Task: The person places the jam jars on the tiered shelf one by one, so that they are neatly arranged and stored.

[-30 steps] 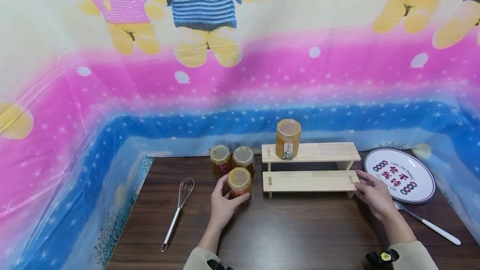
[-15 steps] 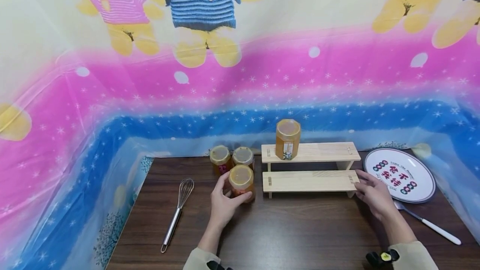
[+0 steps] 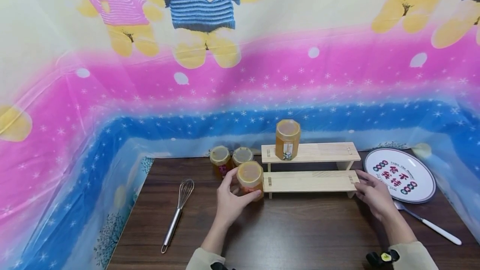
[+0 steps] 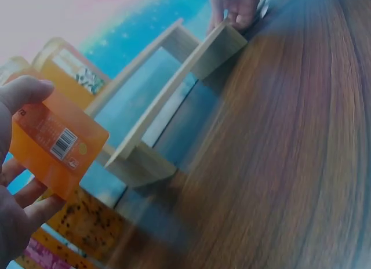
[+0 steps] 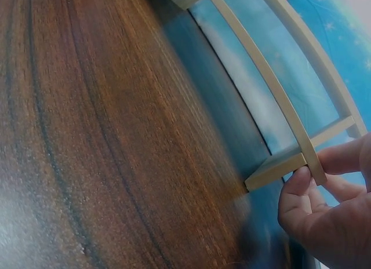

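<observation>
Gripped by the left hand (image 3: 229, 203), the orange jar (image 3: 250, 180) is held left of the wooden shelf (image 3: 311, 181). Shelf's right end is pinched by the right hand (image 3: 376, 197).

Orange jar (image 3: 250, 180) upright, aloft; two-tier wooden rack (image 3: 311, 181) beside

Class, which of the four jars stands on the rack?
The jar on the upper shelf, its label whitish; another jar is in the left hand, and two jars stand on the table.
</observation>
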Available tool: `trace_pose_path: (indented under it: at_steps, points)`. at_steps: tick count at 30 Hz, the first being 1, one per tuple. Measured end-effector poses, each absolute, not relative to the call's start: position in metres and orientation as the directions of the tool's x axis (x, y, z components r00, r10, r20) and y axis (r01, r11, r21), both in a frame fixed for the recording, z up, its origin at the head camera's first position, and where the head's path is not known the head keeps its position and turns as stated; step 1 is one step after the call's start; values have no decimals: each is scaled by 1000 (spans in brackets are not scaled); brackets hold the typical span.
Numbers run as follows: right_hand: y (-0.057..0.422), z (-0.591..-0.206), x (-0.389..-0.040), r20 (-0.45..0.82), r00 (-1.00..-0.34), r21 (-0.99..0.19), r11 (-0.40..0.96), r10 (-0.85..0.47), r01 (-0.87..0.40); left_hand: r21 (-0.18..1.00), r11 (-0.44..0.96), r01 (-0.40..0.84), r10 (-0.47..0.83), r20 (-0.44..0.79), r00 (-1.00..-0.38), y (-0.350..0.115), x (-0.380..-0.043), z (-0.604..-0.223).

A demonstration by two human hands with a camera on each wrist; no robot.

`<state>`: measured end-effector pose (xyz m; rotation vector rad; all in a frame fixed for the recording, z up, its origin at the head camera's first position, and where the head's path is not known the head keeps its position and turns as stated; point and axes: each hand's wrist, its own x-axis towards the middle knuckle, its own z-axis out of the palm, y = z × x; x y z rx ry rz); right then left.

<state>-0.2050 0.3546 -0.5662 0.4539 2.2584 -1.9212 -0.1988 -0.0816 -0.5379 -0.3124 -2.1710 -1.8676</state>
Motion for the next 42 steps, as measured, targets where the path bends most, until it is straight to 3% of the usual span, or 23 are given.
trace_pose_path:
  at_steps: [33,42]
  points:
    - [353,-567,-204,-281,-948,-947,114,151,299,927,36,373,203,359,-911,35,-207,-514]
    - [355,-569,-205,-280,-948,-949,105,151,297,910,90,406,242,375,-895,67,-221,-494]
